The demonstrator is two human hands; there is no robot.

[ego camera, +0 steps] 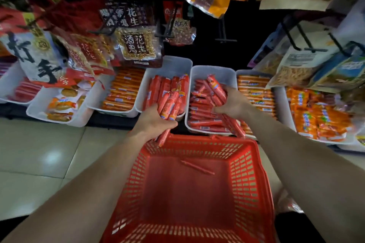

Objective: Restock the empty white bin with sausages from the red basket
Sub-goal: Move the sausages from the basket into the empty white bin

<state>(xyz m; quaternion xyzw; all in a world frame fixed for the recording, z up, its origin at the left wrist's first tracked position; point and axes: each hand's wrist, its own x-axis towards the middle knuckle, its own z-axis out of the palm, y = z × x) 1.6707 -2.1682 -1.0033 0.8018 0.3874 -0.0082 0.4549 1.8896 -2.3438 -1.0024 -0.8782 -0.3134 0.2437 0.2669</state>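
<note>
**Both grips full at the bins**

The left grip (156, 122) clutched thick sausages (169, 104) over the near edge of a part-filled white bin (173, 65). The right grip (234, 104) held thin sausages (216, 89) inside the neighbouring bin (223, 75) to the right. The red basket (254, 173), nearest, held one lone sausage (197, 167).

Both bare forearms stretch forward and converge slightly, the left hand (155, 121) curled round a bundle of sausages (167, 105) that juts out past its fingers, the right hand (236, 104) clutching a bunch of sausages (216, 89) that fans out beyond its fingers.
</note>
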